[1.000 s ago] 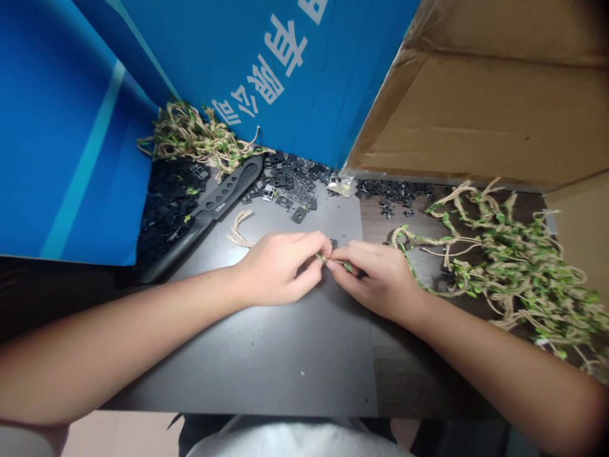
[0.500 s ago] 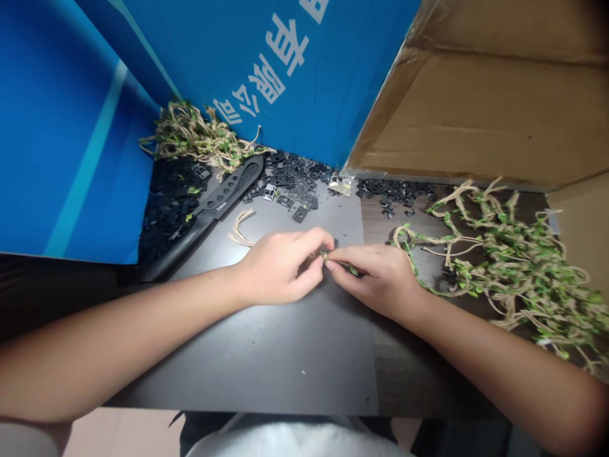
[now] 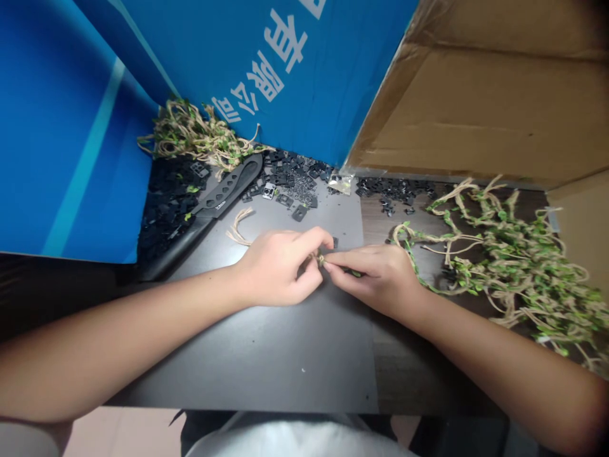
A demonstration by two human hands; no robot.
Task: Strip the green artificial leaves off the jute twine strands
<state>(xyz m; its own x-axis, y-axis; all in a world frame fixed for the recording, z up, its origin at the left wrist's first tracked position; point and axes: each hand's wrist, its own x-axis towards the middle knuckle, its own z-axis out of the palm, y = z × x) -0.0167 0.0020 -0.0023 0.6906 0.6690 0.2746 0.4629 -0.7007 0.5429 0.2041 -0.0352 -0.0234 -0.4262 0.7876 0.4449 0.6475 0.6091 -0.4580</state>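
My left hand (image 3: 278, 266) and my right hand (image 3: 375, 276) meet at the middle of a grey mat (image 3: 266, 355), fingertips pinched together on the end of a jute twine vine with small green leaves (image 3: 321, 258). The vine runs right, from under my right hand, into a big tangle of leafy twine (image 3: 514, 266). A short frayed scrap of twine (image 3: 238, 230) lies just left of my left hand.
A black knife (image 3: 209, 209) lies diagonally at the back left among several small black plastic parts (image 3: 290, 181). Another clump of leafy twine (image 3: 195, 136) sits in the back corner. A blue banner (image 3: 71, 127) walls the left and back, a cardboard box (image 3: 476, 108) the right.
Both hands stay in place; the fingertips have shifted slightly on the twine end. The view has barely moved.
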